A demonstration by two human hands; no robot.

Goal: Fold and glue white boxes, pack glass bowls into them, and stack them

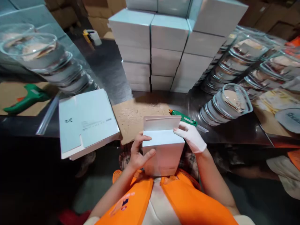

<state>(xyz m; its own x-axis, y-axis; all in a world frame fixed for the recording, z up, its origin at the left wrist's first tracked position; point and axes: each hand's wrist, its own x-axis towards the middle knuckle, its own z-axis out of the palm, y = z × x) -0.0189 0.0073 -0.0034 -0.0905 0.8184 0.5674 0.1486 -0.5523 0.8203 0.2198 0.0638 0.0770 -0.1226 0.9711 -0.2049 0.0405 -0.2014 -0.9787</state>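
A white cardboard box [163, 157] stands close against my body, with a flap [161, 123] raised along its far edge. My bare left hand [138, 153] grips the box's left side, the thumb over the near face and the fingers at the top edge. On the other side my right hand [191, 136], in a white glove, has its fingertips at the right top edge beside the flap. A green glue gun [186, 118] with an orange tip lies on the table just beyond the gloved hand. The box's underside is hidden.
White boxes [138, 34] are stacked at the far side. A flat white carton [86, 117] lies left, near a second green glue gun [32, 98]. Stacks of clear round containers stand left [58, 67] and right [225, 106]. A cardboard sheet [128, 112] covers part of the dark table.
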